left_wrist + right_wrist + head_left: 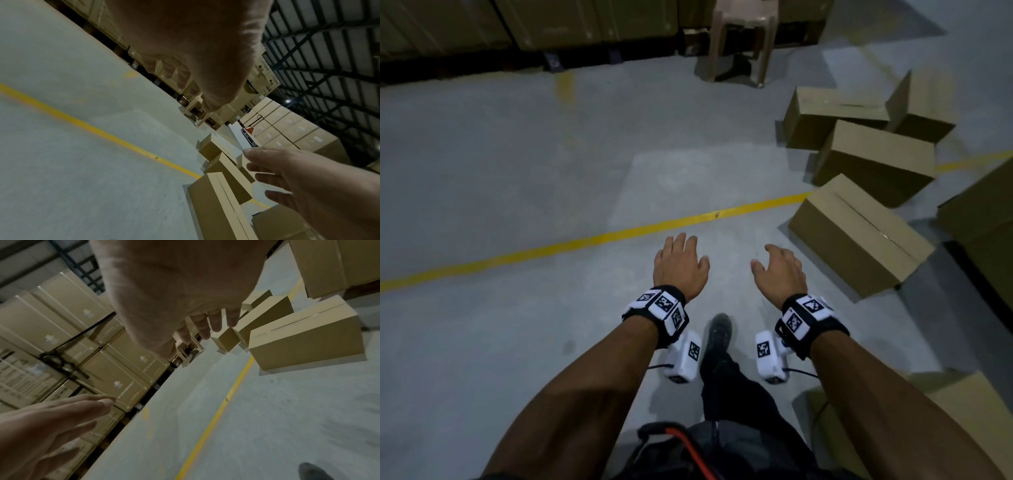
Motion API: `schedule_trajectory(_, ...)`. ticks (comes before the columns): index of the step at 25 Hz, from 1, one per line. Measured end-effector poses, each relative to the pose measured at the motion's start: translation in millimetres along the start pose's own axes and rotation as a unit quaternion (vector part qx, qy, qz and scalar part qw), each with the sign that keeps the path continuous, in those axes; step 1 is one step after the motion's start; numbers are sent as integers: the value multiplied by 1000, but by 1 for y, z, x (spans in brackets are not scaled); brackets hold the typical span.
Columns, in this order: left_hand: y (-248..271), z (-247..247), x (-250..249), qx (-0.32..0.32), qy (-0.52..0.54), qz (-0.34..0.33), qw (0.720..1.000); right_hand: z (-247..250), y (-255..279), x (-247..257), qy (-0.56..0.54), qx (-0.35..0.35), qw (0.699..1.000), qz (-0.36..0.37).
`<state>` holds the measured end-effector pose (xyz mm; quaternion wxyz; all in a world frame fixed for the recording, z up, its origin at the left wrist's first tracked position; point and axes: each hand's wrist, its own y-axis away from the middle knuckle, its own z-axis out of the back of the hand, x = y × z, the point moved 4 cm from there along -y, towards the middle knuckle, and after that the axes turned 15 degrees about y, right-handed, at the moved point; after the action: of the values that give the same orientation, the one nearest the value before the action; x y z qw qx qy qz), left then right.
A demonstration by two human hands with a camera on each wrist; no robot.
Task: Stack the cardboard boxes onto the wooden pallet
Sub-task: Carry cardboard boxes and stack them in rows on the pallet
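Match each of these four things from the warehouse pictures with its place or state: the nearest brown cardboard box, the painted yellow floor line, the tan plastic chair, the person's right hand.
Things:
1. nearest brown cardboard box
2. painted yellow floor line
3. tan plastic chair
4. right hand

Places or states:
A. far end, by the stacked cartons
B. open, holding nothing
C. crosses the grey floor
D. on the floor, just right of the hands

Pairs: 1-D, 2-C, 3-A, 4-B
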<state>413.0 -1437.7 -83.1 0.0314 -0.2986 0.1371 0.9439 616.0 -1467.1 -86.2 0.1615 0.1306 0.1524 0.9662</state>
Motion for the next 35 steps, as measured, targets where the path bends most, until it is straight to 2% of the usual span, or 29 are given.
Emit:
schedule_trajectory(4,-135,11,-40,11,-16,-13,1000,40,-127,2,-8,14,1000,-18)
schedule_trajectory(11,-325,43,-115,22,-14,-64,998,133,-293,2,-28,-14,997,-71)
schedule_trajectory(17,-519,35,-157,62,-11,-124,990,165,-453,2,-48,-38,989,-137)
schedule_trajectory(21,-656,47,-195,105,-35,-173,979,209,-562,14,-73,-29,976,-202)
schedule_trajectory(26,-782,66,-262,132,-61,-234,961,266,-661,12,-107,-39,957,-266)
schedule_trajectory(30,-865,52,-313,158,-72,-261,950,288,-732,-13,-155,-50,936,-312)
schedule_trajectory(35,-994,18,-386,174,-87,-297,935,310,-857,-59,-226,-71,904,-356)
